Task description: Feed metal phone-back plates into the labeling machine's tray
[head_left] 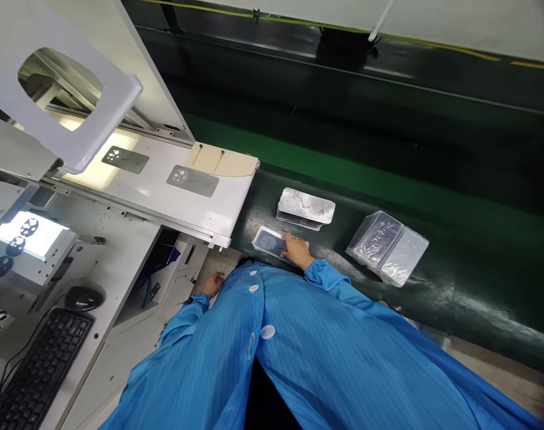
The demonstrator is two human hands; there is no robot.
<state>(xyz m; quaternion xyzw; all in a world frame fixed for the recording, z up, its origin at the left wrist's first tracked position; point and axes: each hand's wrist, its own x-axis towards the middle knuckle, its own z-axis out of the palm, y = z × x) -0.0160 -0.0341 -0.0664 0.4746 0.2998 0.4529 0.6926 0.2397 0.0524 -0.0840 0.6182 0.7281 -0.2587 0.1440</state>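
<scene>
Head view: the person's right hand [297,251] lies over the right part of a dark grey-blue, rectangular sheet with pale edges [269,241]. Its fingers are bent and touch the sheet; whether they pinch it, I cannot tell. The sheet's end with round marks is uncovered, left of the fingers, upon the dark green bench [343,200]. Just beyond stands a stack of shiny silver rectangular plates [306,205]. Plastic-wrapped grey stacks [387,246] are farther right. The left hand [214,285] hangs near the blue coat [289,346], half curled; its grip I cannot tell.

A white conveyor [153,200], a machine housing [119,42] and stacked plates [306,206] suggest a factory.
</scene>
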